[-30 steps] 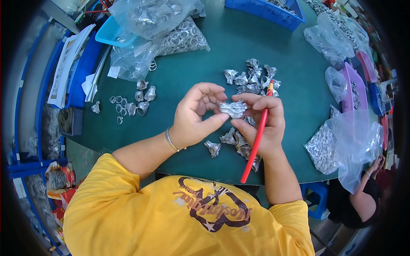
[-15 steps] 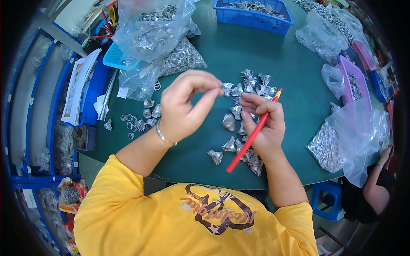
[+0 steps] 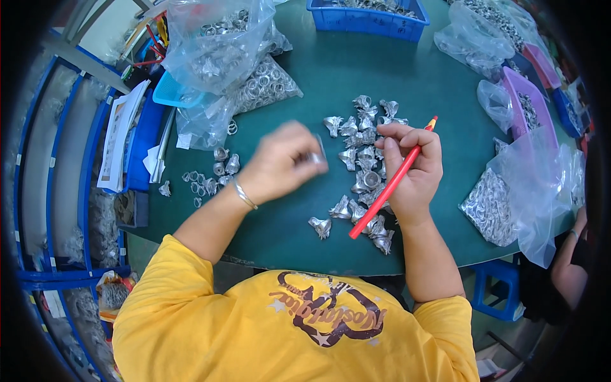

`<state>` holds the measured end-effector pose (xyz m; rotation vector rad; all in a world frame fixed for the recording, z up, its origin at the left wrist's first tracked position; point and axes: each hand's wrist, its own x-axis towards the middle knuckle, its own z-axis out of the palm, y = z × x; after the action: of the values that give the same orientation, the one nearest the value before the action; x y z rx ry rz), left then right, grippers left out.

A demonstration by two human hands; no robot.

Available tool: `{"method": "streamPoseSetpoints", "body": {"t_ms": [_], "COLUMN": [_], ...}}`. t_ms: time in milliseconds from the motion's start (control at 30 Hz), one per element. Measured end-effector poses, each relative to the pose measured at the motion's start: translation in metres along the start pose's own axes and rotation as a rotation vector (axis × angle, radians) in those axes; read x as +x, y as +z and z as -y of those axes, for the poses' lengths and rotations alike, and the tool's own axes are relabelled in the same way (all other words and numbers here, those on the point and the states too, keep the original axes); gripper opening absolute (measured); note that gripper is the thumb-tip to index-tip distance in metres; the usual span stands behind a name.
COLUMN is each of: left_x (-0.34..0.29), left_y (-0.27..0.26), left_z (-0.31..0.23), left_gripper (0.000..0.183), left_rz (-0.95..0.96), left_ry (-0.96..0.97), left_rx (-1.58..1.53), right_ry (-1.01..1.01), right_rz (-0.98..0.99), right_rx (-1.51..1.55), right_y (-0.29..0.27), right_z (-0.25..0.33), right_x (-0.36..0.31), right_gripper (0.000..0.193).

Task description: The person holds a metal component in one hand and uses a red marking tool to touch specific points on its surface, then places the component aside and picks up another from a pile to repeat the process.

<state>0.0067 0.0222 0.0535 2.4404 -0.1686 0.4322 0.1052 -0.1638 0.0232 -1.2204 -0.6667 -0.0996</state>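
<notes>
Flared metal pcs (image 3: 366, 180), slim red pencil (image 3: 394, 179)

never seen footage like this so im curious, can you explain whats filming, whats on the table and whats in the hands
There is no machine: someone in a yellow shirt works bare-handed. The view comes from a wide camera worn on the head, looking down, so straight edges bend. On the green table lie a pile of silvery metal pieces, small rings, a clear bag of rings and a blue tray. The right hand holds a red pencil. The left hand is blurred; a small shiny thing shows in it, too smeared to identify.
</notes>
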Motion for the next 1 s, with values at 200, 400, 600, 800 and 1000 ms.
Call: {"method": "streamPoseSetpoints", "body": {"t_ms": [200,400,600,800,1000], "left_x": [0.074,0.087,0.044,0.003,-0.025], "left_y": [-0.116,-0.086,0.035,0.046,0.056], "left_z": [0.033,0.03,0.056,0.024,-0.005], "left_gripper": [0.019,0.009,0.017,0.017,0.036], "left_rz": [-0.955,-0.766,-0.015,-0.236,-0.258], "left_ry": [0.235,0.554,-0.138,-0.114,-0.263], "left_rx": [0.556,0.722,0.248,-0.235,-0.912], "right_ry": [0.01,0.025,0.084,0.231,0.052], "right_rz": [-0.014,-0.028,-0.023,0.127,0.257], "right_rx": [0.001,0.0,0.034,0.024,-0.125], "right_y": [0.0,-0.002,-0.001,0.003,0.005], "right_z": [0.001,-0.001,-0.003,0.006,0.015], "right_x": [0.001,0.001,0.001,-0.004,-0.012], "right_gripper": [0.018,0.015,0.013,0.01,0.012]}}
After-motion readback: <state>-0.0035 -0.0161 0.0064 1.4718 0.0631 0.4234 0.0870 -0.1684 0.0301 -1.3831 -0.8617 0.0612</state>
